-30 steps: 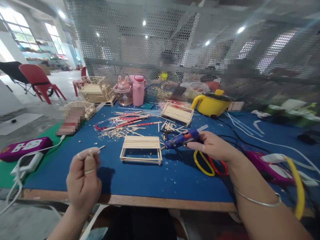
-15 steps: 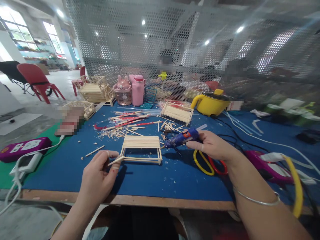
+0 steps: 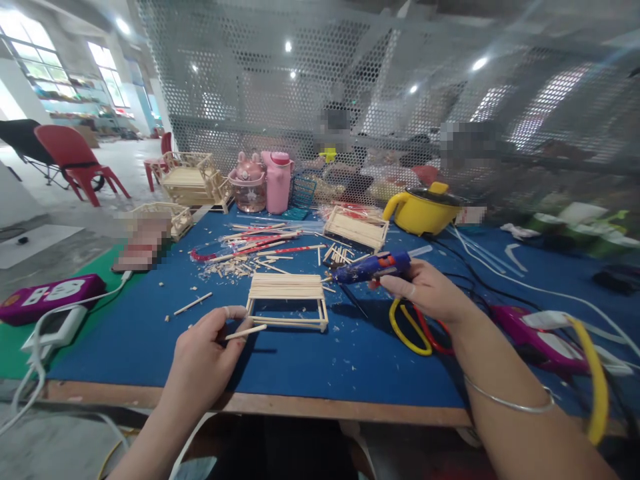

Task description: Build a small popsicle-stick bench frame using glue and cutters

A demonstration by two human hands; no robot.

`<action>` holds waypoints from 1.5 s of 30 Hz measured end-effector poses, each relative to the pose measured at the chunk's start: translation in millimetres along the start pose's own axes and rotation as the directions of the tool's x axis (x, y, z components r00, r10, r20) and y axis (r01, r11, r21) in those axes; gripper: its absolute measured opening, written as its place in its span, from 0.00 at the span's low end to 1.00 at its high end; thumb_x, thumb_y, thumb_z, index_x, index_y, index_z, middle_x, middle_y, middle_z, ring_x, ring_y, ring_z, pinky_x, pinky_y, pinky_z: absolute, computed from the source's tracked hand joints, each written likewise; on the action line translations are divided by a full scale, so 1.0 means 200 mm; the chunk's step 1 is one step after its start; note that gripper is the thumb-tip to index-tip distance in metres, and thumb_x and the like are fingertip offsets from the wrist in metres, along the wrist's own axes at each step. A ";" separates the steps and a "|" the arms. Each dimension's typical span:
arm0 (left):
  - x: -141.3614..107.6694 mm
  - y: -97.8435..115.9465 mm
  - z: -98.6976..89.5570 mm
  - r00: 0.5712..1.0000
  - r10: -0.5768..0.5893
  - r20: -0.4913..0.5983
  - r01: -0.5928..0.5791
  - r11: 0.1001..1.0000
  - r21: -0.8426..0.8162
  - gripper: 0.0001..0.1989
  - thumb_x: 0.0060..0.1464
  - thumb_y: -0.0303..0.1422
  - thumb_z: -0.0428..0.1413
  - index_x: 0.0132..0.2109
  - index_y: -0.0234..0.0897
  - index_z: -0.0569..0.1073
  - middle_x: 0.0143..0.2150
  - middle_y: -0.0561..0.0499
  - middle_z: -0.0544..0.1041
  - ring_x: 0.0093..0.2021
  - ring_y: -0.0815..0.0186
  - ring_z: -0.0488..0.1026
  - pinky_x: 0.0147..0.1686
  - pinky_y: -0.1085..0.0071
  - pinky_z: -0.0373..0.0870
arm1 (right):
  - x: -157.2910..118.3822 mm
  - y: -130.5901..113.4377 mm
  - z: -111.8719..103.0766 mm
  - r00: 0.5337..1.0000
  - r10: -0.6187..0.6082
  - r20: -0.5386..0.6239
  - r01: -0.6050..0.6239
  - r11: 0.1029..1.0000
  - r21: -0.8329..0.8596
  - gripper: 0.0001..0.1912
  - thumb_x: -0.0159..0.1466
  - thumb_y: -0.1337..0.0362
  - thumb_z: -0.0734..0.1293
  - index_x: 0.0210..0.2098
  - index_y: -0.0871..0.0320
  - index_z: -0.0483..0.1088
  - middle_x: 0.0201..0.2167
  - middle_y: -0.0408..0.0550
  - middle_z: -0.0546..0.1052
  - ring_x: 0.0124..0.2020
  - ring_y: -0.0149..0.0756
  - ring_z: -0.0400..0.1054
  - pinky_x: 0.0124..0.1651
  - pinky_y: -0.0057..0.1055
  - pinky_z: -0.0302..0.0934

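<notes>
over blue tabletop [image 3: 300, 370], left hand [image 3: 207, 350] holds wooden stick [image 3: 254, 331], right hand [image 3: 431, 291] glue gun [image 3: 367, 268].

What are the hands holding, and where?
The right hand holds the glue gun near its back end. The left hand pinches a stick near one end.

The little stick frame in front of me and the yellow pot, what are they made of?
The little stick frame looks like bare, unvarnished wood: pale and dull. The yellow pot seems smooth, slightly glossy plastic outside, though painted metal could look similar.
</notes>
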State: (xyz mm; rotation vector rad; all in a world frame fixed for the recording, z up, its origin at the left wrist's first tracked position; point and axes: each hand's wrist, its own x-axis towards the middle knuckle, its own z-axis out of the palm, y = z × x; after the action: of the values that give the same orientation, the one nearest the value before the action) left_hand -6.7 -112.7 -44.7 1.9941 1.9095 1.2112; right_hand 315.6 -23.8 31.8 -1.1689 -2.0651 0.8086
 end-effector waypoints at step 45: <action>-0.01 -0.02 0.03 0.998 -0.008 0.056 0.014 0.993 -0.116 0.07 0.49 0.23 0.48 0.31 0.40 0.66 0.30 0.56 0.75 0.32 0.68 0.72 0.32 0.74 0.65 | 0.10 -0.20 0.42 0.878 -0.442 0.185 0.479 0.800 -0.361 0.16 0.64 0.58 0.62 0.50 0.54 0.69 0.42 0.51 0.77 0.37 0.40 0.68 0.45 0.40 0.57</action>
State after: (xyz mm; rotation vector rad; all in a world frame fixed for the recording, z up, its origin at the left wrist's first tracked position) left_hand -6.2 -111.4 -51.2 1.9347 1.7786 1.2222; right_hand 223.7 -40.5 14.4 -0.7609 -2.5268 0.2086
